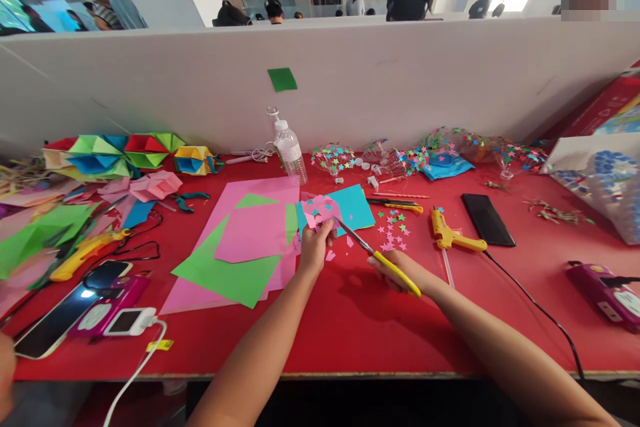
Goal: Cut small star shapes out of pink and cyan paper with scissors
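Note:
Pinched in my left hand [319, 243] is a piece of pink paper [323, 208] with cut-out gaps along it. My right hand [395, 270] is closed on yellow-handled scissors [397, 273], whose blades reach to the pink paper's right edge. Under the pink piece lies blue paper [356, 203] with a green edge. Small pink scraps [331, 255] are scattered below it. To the right, cut paper stars [393, 235] in pink and green lie on the red table. Large pink and green sheets [250, 233] overlap left of my left hand.
A yellow glue gun [453, 232] and a black phone [487, 219] lie at right. A plastic bottle [290, 150] stands near the white partition [350, 80]. Folded paper shapes [115, 150], a power strip [107, 307] and cables crowd the left. Star-covered clear pieces [333, 159] line the back.

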Available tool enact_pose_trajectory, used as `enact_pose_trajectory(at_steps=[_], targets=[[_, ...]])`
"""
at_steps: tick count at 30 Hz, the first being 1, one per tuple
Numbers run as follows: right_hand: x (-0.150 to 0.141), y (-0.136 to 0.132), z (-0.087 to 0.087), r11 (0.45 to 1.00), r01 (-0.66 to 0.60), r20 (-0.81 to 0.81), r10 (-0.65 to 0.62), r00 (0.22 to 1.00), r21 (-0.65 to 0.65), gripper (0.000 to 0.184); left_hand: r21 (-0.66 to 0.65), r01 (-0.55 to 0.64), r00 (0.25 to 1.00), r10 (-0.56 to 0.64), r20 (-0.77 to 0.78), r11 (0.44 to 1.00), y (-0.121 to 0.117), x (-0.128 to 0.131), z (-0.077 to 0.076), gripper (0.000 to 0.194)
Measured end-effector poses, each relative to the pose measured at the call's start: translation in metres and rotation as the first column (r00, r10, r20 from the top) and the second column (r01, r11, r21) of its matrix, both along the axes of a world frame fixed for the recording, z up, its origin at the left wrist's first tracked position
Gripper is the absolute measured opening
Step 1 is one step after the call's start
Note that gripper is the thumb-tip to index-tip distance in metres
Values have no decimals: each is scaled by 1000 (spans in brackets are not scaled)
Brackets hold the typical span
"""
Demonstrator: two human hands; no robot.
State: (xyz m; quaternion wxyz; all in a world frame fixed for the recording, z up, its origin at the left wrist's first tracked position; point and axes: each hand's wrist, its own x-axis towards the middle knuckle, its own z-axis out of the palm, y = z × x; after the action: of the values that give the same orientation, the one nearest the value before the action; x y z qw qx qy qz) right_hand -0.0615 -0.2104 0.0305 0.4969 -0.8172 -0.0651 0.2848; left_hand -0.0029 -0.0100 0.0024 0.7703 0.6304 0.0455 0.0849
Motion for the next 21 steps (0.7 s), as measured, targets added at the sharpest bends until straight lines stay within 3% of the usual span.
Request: enact_pose_trajectory(at_steps=[21], targets=[[5,-4,-7,999,-32,21,32,999,-10,57,-26,20,1000,-20,-4,999,1,2,-5,32]])
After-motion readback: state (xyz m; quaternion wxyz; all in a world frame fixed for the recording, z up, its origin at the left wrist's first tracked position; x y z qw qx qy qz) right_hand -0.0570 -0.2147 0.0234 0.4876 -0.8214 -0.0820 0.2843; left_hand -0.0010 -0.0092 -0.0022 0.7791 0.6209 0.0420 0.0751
